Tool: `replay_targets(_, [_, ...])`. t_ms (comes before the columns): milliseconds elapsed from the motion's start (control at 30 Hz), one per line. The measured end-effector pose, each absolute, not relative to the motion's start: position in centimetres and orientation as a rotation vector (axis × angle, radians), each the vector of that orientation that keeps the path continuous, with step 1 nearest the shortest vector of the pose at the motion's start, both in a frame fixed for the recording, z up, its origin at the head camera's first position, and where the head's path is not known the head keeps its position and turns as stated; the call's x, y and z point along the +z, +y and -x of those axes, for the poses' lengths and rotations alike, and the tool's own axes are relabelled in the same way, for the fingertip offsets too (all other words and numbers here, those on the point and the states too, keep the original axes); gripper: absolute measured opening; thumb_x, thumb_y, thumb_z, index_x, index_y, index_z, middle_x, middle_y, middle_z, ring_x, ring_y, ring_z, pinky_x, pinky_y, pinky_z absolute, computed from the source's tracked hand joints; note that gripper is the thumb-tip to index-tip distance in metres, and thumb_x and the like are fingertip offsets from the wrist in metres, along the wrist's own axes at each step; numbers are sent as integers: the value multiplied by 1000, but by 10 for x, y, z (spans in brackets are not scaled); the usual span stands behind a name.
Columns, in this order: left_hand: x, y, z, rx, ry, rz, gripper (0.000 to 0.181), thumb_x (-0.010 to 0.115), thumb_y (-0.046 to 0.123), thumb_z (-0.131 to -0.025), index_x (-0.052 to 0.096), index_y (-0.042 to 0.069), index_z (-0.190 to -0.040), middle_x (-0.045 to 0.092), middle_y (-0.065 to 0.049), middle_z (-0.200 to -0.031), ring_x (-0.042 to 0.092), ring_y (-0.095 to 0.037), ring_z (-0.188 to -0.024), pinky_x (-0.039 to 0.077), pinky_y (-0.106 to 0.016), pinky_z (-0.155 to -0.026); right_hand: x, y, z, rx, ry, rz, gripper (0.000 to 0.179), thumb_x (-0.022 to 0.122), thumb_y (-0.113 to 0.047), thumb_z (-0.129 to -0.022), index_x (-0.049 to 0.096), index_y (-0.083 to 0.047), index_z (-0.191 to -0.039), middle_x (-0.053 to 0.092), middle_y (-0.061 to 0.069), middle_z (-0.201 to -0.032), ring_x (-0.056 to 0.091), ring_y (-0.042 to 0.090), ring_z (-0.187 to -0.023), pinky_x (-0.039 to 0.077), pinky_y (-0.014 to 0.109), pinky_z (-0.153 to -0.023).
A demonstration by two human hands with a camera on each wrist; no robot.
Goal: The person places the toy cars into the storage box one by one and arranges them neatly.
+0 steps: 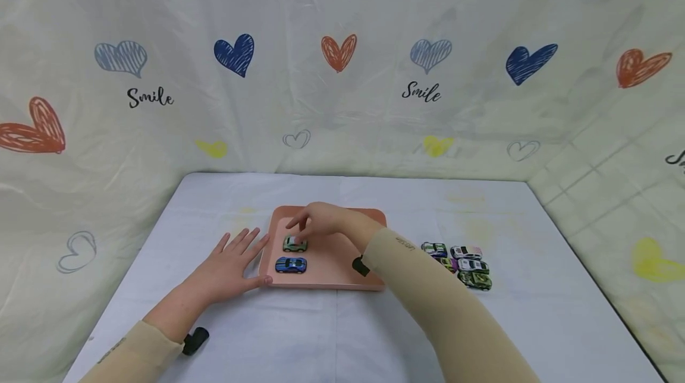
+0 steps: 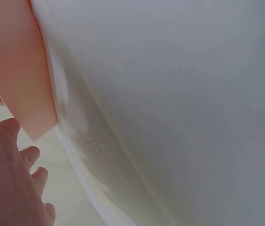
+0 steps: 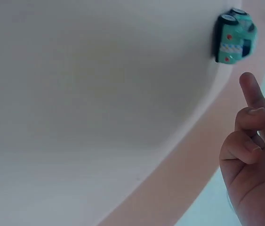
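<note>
A pink tray [image 1: 334,267] on the white-covered table holds a green toy car [image 1: 295,244] and, nearer the person, a blue toy car [image 1: 291,264]. Over the tray, beside the green car, is my right hand [image 1: 322,218]. The right wrist view shows that hand [image 3: 259,155] apart from the green car [image 3: 236,40], some fingers bent and others extended, nothing held. My left hand [image 1: 227,270] is spread flat at the tray's left side, its thumb right at the near left corner. Only its fingers and part of its back [image 2: 5,169] show in the left wrist view.
To the right of the tray, several toy cars [image 1: 471,266] stand grouped on the table [image 1: 540,323], partly behind the right sleeve [image 1: 428,288]. A pale cloth backdrop [image 1: 342,115] with hearts rises behind the table's far edge.
</note>
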State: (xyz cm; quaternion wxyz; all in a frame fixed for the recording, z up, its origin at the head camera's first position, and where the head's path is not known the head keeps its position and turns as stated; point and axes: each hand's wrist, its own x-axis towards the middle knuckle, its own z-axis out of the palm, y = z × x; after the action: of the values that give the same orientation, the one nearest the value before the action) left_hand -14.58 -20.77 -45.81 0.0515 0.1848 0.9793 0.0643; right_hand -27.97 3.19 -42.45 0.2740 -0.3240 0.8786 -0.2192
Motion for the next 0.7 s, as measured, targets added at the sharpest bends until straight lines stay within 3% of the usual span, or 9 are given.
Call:
replay_targets(300, [-457, -207, 144, 209, 2982, -554, 96, 53, 76, -85, 31, 17, -157, 26, -12, -162, 18, -38, -149, 8, -61, -119, -404, 52, 277, -705, 2373, 900, 44, 76, -34, -89, 68, -23, -130, 64, -5, -103, 55, 16, -93, 50, 29, -77])
replay_targets(467, [-456, -206, 143, 233, 2993, -562, 95, 56, 74, -85, 33, 15, -156, 28, -14, -161, 20, -39, -148, 9, -60, -119, -396, 69, 277, -747, 2401, 875, 40, 76, -35, -88, 70, -28, -127, 64, -7, -100, 54, 16, -84, 50, 28, -69])
replay_targets(700, [-461, -208, 144, 250, 2999, -582, 99, 49, 80, -83, 31, 17, -157, 27, -14, -161, 18, -38, -149, 7, -61, -119, -385, 102, 275, -810, 2416, 867, 43, 78, -33, -87, 70, -26, -128, 66, -8, -101, 58, 18, -87, 52, 29, -75])
